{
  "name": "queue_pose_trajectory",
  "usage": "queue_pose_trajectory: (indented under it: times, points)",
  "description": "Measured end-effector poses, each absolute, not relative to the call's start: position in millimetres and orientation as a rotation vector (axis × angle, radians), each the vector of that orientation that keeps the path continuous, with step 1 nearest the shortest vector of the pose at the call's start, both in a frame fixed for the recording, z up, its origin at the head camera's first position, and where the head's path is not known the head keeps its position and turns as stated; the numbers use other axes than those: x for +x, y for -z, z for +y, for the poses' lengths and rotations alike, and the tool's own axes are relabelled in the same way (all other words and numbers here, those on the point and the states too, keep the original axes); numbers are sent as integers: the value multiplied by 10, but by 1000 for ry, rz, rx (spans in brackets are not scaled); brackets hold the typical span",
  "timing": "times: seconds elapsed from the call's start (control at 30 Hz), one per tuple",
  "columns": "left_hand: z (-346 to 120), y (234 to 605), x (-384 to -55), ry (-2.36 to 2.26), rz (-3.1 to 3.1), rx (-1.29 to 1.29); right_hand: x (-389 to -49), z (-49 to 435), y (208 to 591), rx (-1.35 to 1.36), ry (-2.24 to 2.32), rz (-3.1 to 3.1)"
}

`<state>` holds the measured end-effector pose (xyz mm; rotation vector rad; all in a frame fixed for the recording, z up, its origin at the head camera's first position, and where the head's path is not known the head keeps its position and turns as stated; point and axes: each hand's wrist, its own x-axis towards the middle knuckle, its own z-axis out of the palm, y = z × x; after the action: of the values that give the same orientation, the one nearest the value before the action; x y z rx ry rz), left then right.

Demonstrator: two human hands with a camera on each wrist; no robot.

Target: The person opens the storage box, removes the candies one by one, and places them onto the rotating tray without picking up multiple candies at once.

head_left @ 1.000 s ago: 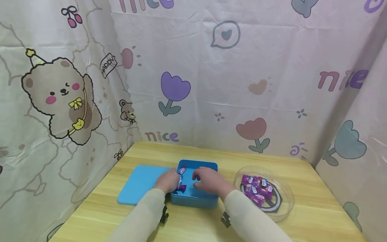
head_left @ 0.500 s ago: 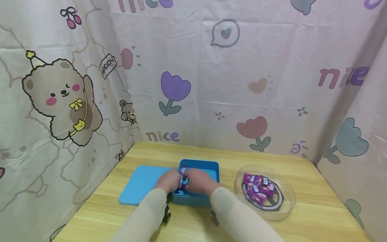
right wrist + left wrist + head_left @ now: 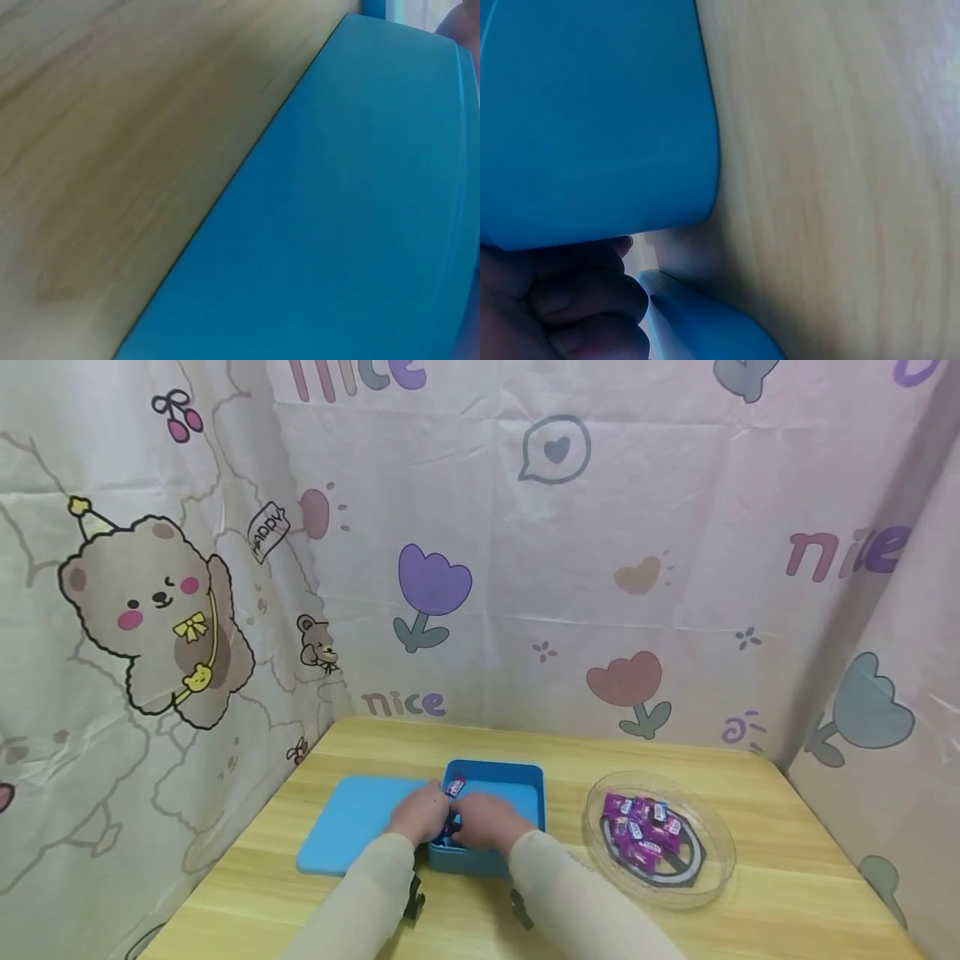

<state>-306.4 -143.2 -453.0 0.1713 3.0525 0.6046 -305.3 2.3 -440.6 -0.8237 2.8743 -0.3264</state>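
Note:
At the left wall of a blue rectangular box [image 3: 504, 772], my left hand [image 3: 418, 812] grips the rim. Its curled fingers lie against the box's outer side in the left wrist view. My right hand [image 3: 489, 822] reaches down inside the box, with thumb and forefinger pinching a dark purple wrapped candy [image 3: 449, 829] by that same wall. Just behind it lies another purple wrapped candy [image 3: 454, 787]. The right fingertips are mostly hidden in the right wrist view, where the box's outer wall [image 3: 322, 210] fills much of the picture.
Left of the box a flat light-blue lid [image 3: 348, 822] lies on the wooden table [image 3: 780, 860]. A clear round dish [image 3: 720, 877] at the right holds several purple wrapped candies [image 3: 637, 831]. A printed curtain [image 3: 517, 577] hangs behind.
My right hand has moved left and down, from above the middle of the box to the candies at its left wall. The left hand stays at the rim.

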Motion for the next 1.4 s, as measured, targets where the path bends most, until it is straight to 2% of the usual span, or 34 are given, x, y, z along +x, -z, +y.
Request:
queue_pose_trajectory:
  times: [0.67, 1.2, 1.4]
  points:
    - [-1442, 4524, -3056, -670, 2988, 91, -3083, 141, 4440, -709, 396, 2880]
    - [-1414, 4532, -3051, -714, 2964, 45, -3049, 690, 4239, -891, 486, 2961]
    - [-1428, 4532, -3058, -696, 2981, 63, -3030, 1039, 4094, -820, 596, 2980]
